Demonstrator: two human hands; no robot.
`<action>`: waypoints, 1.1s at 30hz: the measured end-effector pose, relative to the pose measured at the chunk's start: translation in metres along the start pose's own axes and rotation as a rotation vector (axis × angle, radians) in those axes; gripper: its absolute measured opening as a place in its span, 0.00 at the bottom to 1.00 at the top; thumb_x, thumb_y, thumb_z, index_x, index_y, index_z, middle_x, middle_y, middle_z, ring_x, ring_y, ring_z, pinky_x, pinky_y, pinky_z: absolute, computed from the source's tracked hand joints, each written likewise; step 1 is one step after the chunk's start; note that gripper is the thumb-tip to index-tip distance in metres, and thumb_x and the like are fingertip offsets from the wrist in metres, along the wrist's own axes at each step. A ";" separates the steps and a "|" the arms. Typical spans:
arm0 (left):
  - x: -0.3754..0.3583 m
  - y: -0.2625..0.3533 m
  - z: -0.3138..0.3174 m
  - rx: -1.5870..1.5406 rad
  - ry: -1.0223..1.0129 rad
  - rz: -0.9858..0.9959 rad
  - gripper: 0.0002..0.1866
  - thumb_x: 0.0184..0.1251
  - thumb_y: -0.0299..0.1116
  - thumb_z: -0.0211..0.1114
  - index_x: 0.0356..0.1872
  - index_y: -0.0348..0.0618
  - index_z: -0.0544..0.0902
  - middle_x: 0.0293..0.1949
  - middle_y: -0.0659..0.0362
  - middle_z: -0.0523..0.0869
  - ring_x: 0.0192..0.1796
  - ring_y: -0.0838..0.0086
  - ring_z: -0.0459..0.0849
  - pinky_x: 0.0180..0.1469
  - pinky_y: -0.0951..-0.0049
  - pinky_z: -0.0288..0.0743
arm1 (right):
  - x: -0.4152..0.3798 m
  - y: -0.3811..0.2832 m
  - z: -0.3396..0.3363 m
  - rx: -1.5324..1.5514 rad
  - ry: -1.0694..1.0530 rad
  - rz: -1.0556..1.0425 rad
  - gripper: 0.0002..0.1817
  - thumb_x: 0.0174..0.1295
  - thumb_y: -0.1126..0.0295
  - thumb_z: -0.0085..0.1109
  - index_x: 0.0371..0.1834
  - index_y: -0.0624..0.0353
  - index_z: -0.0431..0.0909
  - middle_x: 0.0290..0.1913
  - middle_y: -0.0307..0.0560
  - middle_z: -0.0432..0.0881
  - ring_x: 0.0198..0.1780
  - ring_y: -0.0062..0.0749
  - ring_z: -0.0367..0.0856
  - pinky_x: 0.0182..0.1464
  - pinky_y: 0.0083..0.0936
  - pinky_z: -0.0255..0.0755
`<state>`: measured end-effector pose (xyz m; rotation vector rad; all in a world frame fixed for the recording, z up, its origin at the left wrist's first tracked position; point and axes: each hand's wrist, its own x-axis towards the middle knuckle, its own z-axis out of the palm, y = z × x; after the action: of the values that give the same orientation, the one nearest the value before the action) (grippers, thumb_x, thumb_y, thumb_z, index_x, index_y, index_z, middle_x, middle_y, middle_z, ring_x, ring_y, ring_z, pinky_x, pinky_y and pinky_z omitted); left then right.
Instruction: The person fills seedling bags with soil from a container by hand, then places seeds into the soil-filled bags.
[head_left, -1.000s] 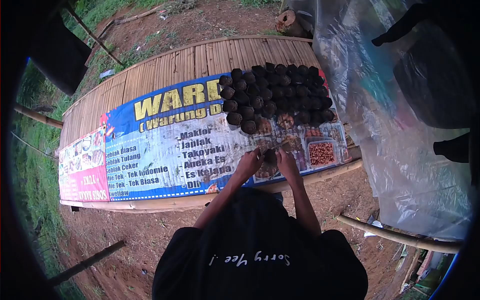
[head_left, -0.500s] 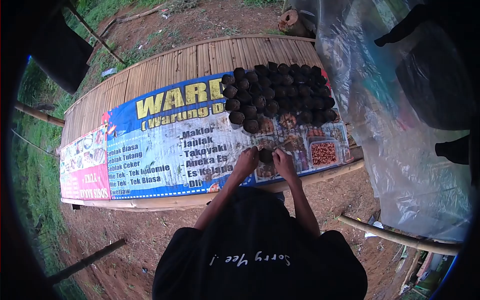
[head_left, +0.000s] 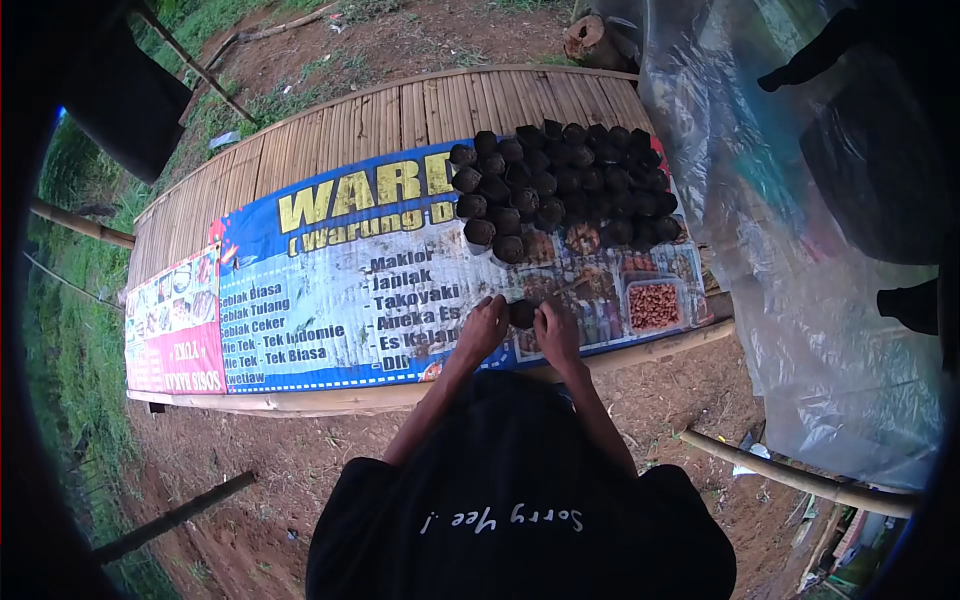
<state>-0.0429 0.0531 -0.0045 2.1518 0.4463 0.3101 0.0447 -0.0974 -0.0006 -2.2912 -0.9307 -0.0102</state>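
A small black pot (head_left: 522, 314) is between my two hands, over the lower edge of the printed banner (head_left: 330, 290). My left hand (head_left: 487, 325) grips its left side with bent fingers. On the right side my right hand (head_left: 555, 328) holds the rim, fingers pinched together. Several black pots filled with dark soil (head_left: 545, 183) stand packed in rows on the banner beyond my hands. The nearest pot of that group (head_left: 509, 249) is just above my hands, apart from them.
The banner lies on a bamboo-slat table (head_left: 330, 145) with a pale front edge (head_left: 300, 402). Clear plastic sheeting (head_left: 790, 300) hangs at the right. A bamboo pole (head_left: 800, 478) juts in at the lower right, and a cut log (head_left: 590, 40) lies behind the table.
Both hands and the pot between them have shifted slightly left on the banner. The view has also moved a little.
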 end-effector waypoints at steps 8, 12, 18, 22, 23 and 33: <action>-0.013 -0.004 -0.005 0.050 -0.003 -0.004 0.07 0.63 0.29 0.56 0.35 0.36 0.72 0.33 0.41 0.78 0.35 0.42 0.79 0.37 0.48 0.74 | -0.006 -0.005 0.004 -0.011 -0.005 -0.018 0.08 0.61 0.65 0.55 0.35 0.59 0.74 0.29 0.61 0.76 0.33 0.60 0.75 0.36 0.50 0.69; -0.013 0.004 -0.010 0.058 -0.006 0.014 0.07 0.62 0.30 0.57 0.35 0.37 0.73 0.33 0.42 0.78 0.35 0.43 0.80 0.37 0.48 0.74 | -0.004 -0.014 -0.005 -0.018 -0.002 -0.028 0.08 0.60 0.65 0.56 0.35 0.59 0.74 0.28 0.62 0.75 0.32 0.60 0.75 0.34 0.50 0.69; -0.018 0.005 -0.010 0.094 -0.016 0.029 0.07 0.61 0.30 0.58 0.35 0.38 0.73 0.33 0.43 0.78 0.35 0.43 0.80 0.36 0.47 0.74 | -0.009 -0.006 0.003 -0.048 -0.028 -0.066 0.08 0.60 0.65 0.57 0.36 0.58 0.75 0.30 0.64 0.75 0.33 0.62 0.75 0.34 0.50 0.69; -0.018 -0.004 -0.007 0.119 -0.022 0.009 0.07 0.61 0.31 0.58 0.35 0.39 0.73 0.33 0.43 0.77 0.35 0.43 0.80 0.36 0.48 0.74 | -0.015 -0.007 0.003 -0.018 -0.040 -0.040 0.08 0.60 0.66 0.57 0.37 0.58 0.75 0.31 0.66 0.75 0.34 0.63 0.75 0.34 0.51 0.69; -0.019 -0.006 -0.005 0.120 -0.020 0.013 0.07 0.61 0.31 0.58 0.35 0.39 0.73 0.33 0.43 0.77 0.35 0.43 0.80 0.36 0.48 0.74 | -0.016 -0.007 0.005 -0.023 -0.076 -0.007 0.08 0.60 0.66 0.56 0.37 0.58 0.75 0.32 0.66 0.75 0.34 0.63 0.75 0.35 0.51 0.69; -0.017 0.005 -0.008 0.075 -0.003 0.021 0.07 0.62 0.31 0.58 0.36 0.39 0.73 0.34 0.43 0.77 0.35 0.42 0.79 0.36 0.47 0.74 | -0.021 -0.014 0.000 0.005 -0.047 0.081 0.08 0.61 0.67 0.55 0.36 0.60 0.75 0.32 0.64 0.76 0.36 0.62 0.74 0.39 0.49 0.69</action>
<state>-0.0602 0.0493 0.0029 2.2307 0.4401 0.3062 0.0197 -0.1030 0.0023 -2.3317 -0.8597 0.0812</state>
